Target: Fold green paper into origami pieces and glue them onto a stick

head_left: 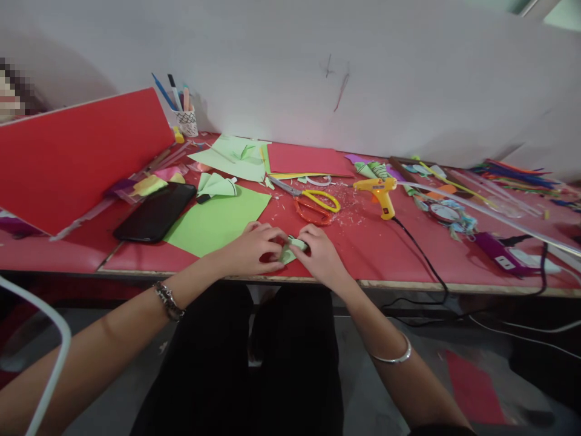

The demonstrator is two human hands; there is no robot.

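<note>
Close to the table's front edge, my left hand [258, 247] and my right hand [320, 254] come together over a small pale green paper piece [288, 253] with dark markings. My right thumb and fingers pinch it. My left fingers curl against its other side, partly hiding it. Beneath and left of my left hand lies a bright green sheet [218, 221], bearing a folded pale green paper shape [215, 185] with dark lines. Beyond my hands rest scissors [313, 200] with yellow and orange handles.
A yellow glue gun [379, 192] stands right of the scissors, its black cable running over the front edge. At left are a black phone [155, 212], a leaning red board [86, 157] and a pen cup [187, 121]. A purple power adapter [503, 254] sits at right.
</note>
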